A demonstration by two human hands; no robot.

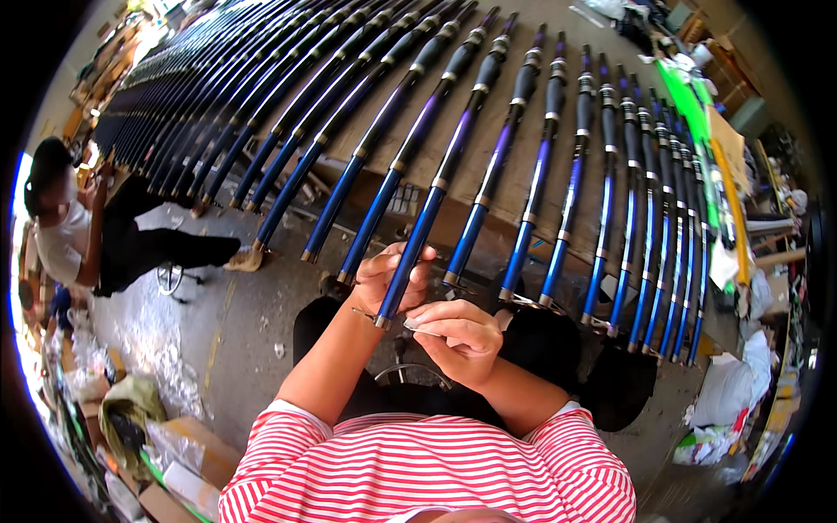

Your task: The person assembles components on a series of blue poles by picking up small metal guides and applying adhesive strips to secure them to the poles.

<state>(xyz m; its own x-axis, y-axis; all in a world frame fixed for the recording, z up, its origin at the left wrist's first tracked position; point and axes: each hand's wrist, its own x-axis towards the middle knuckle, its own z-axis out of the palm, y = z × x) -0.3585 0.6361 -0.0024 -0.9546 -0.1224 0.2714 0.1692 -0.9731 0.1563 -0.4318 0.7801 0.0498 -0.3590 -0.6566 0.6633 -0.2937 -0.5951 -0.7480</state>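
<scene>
Many dark fishing rods lie side by side, their glossy blue butt ends sticking out over the table's near edge toward me. My left hand (380, 274) is closed around the blue butt of one fishing rod (425, 222), close to its end. A thin metal-looking bit (361, 314) shows beside that end, under my left hand; its kind I cannot make out. Just right of the rod's tip, my right hand (462, 340) pinches a small, pale, flat piece (418, 326) between thumb and fingers, mostly covered by them.
The brown table (366, 126) carries the row of rods. At the left, another person (74, 227) sits by the same row. Cardboard boxes (196, 449) and plastic bags stand at lower left. A white sack (728, 388), a green strip (684, 100) and a yellow pole (731, 209) are at right.
</scene>
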